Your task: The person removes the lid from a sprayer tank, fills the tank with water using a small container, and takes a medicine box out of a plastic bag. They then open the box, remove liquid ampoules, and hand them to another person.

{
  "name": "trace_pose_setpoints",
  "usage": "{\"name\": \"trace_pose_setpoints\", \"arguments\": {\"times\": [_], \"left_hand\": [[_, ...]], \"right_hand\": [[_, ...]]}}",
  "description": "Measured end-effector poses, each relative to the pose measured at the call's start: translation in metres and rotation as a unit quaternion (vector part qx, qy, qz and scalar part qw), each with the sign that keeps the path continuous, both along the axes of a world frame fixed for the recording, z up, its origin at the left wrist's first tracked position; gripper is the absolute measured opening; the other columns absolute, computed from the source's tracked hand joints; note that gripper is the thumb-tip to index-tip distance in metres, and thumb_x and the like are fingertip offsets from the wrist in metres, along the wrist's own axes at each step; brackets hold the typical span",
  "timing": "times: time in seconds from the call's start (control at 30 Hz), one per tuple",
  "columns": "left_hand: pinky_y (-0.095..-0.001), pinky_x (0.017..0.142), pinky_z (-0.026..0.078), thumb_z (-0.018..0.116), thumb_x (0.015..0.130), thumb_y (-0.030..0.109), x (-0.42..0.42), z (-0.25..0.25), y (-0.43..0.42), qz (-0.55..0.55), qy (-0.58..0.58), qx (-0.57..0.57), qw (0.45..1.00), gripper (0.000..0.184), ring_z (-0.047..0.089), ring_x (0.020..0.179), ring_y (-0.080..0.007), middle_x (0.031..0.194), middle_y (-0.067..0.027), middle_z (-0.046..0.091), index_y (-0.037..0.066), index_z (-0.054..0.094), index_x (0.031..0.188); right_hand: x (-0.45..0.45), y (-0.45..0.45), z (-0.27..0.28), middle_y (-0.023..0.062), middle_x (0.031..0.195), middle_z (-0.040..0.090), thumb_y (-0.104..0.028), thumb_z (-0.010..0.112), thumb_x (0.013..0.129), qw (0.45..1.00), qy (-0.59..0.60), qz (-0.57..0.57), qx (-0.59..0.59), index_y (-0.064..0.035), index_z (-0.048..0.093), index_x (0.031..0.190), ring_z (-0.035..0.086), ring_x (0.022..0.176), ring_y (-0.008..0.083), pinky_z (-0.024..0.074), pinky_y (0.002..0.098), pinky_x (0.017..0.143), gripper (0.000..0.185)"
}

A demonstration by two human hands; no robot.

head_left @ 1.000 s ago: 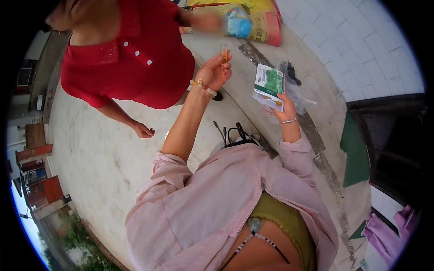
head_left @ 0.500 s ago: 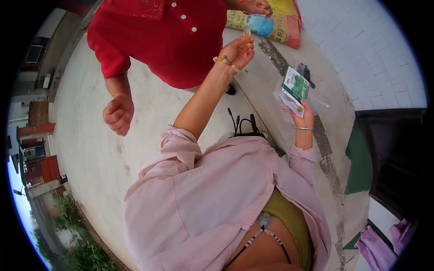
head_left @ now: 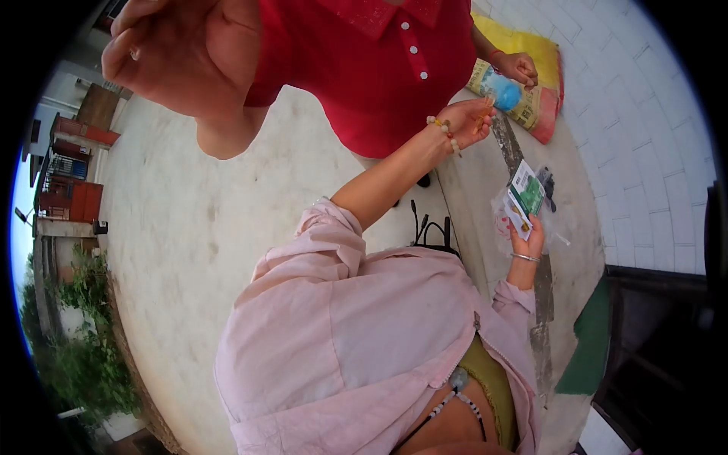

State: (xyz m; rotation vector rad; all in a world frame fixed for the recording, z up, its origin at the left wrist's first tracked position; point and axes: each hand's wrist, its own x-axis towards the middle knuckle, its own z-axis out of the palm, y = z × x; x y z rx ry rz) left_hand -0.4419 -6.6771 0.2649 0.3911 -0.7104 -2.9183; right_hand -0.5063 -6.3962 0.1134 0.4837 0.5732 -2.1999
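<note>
My left hand [head_left: 464,121], with a beaded bracelet at the wrist, reaches out across the front of a person in a red shirt. Its fingers are closed on a small clear-and-orange tube [head_left: 482,114], whose exact kind I cannot make out. My right hand [head_left: 528,240], wearing a silver bangle, is lower and to the right. It grips a green-and-white printed packet [head_left: 526,189] together with a crinkled clear plastic bag [head_left: 502,213]. A dark object [head_left: 547,186] shows just behind the packet.
The person in the red shirt [head_left: 371,76] stands close in front. That person's raised hand [head_left: 189,53] looms near the camera, the other hand [head_left: 519,68] beside a blue object [head_left: 502,91]. A yellow-and-red sack [head_left: 542,117] lies by the white tiled wall [head_left: 637,129].
The other person's hand at the left has risen from waist height to near the camera. The view has shifted, so my hands appear further right and lower. I keep hold of both things.
</note>
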Motion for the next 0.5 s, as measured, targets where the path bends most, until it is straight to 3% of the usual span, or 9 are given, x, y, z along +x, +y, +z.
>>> {"name": "trace_pose_setpoints", "arguments": {"times": [0.17,0.4,0.5], "left_hand": [[-0.0206,0.055,0.046,0.046,0.084,0.011,0.013,0.014,0.024,-0.032,-0.017,-0.02,0.999,0.014,0.05,0.063,-0.0083,0.083,-0.0052,0.054,0.004,0.047,0.095],[-0.0196,0.054,0.045,0.046,0.084,0.012,0.026,0.022,0.048,-0.055,-0.022,-0.073,0.996,0.013,0.05,0.063,-0.0075,0.083,-0.0047,0.054,0.004,0.047,0.096],[-0.0192,0.053,0.045,0.046,0.085,0.013,0.028,0.031,0.061,-0.071,-0.021,-0.099,0.992,0.014,0.05,0.061,-0.007,0.084,-0.0045,0.054,0.005,0.046,0.096]], "right_hand": [[-0.004,0.001,0.004,0.0165,0.103,0.054,0.001,0.048,0.07,0.999,0.015,0.03,0.022,-0.0004,0.046,0.105,0.053,0.093,0.0318,0.0458,0.0445,0.078,0.036],[0.005,-0.006,0.03,0.0178,0.101,0.055,-0.002,0.049,0.069,0.997,0.055,-0.008,-0.058,0.0018,0.048,0.101,0.055,0.09,0.0324,0.0474,0.0425,0.075,0.033],[0.005,0.0,0.017,0.017,0.106,0.052,0.003,0.045,0.07,0.994,0.028,0.001,-0.106,-0.0009,0.045,0.109,0.051,0.097,0.0341,0.0423,0.0483,0.082,0.039]]}}
